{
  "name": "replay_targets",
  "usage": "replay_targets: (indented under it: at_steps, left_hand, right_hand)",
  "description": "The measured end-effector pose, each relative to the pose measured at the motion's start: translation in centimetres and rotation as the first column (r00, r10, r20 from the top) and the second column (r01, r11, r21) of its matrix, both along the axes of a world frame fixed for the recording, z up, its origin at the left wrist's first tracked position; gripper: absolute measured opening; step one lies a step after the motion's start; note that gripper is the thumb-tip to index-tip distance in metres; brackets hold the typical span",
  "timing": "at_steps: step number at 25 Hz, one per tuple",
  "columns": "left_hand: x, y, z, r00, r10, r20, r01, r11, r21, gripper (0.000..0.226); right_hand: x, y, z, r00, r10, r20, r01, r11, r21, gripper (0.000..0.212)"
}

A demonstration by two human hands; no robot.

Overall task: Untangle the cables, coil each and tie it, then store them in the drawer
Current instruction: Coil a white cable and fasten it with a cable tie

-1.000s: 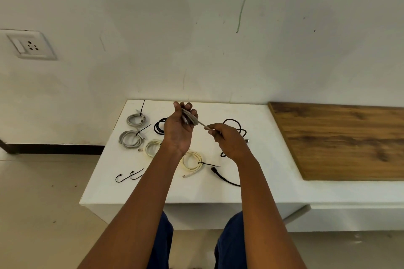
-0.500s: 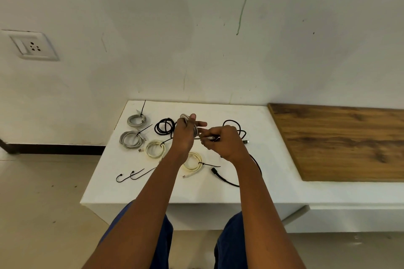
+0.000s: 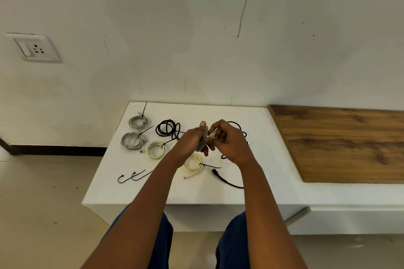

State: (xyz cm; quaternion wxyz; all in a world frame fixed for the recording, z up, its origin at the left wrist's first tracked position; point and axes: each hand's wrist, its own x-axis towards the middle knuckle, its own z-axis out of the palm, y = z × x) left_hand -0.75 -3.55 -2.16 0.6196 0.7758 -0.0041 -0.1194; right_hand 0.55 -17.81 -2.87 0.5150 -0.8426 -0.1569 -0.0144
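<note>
At frame centre, above the white table [image 3: 251,192], a grey coiled cable [image 3: 202,142] is gripped by the left hand [image 3: 192,142]. Just right of it, the cable's connector end [image 3: 213,133] is pinched by the right hand [image 3: 231,144].

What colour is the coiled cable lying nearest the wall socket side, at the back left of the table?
Grey, tied with a black tie; head view.
</note>
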Motion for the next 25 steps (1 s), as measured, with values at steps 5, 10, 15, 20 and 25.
replay_targets:
  at_steps: [5, 10, 15, 20, 25]
  left_hand:
    - [0.3, 0.2, 0.0, 0.996, -0.033, -0.079, 0.020, 0.988, -0.156, 0.073]
    - [0.3, 0.2, -0.3, 0.996, -0.022, -0.085, -0.003, 0.958, -0.288, 0.059]
    - [0.4, -0.5, -0.3, 0.987, 0.143, -0.078, -0.157, 0.961, -0.226, 0.052]
    - [0.5, -1.2, -0.4, 0.919, 0.394, -0.015, -0.381, 0.880, -0.284, 0.029]
    - [0.5, -0.2, -0.5, 0.956, 0.279, 0.091, -0.249, 0.935, -0.253, 0.019]
  right_hand:
    - [-0.1, -0.1, -0.2, 1.000, -0.019, -0.003, 0.019, 0.999, 0.030, 0.051]
    - [-0.4, 0.0, -0.2, 0.975, 0.145, -0.169, -0.119, 0.981, 0.154, 0.041]
    - [-0.4, 0.9, -0.2, 0.993, 0.024, -0.115, -0.012, 0.995, 0.103, 0.037]
    - [-0.4, 1.6, -0.2, 0.992, -0.072, -0.099, 0.090, 0.978, 0.190, 0.040]
    - [-0.2, 1.7, 0.0, 0.951, -0.110, -0.288, 0.227, 0.883, 0.412, 0.039]
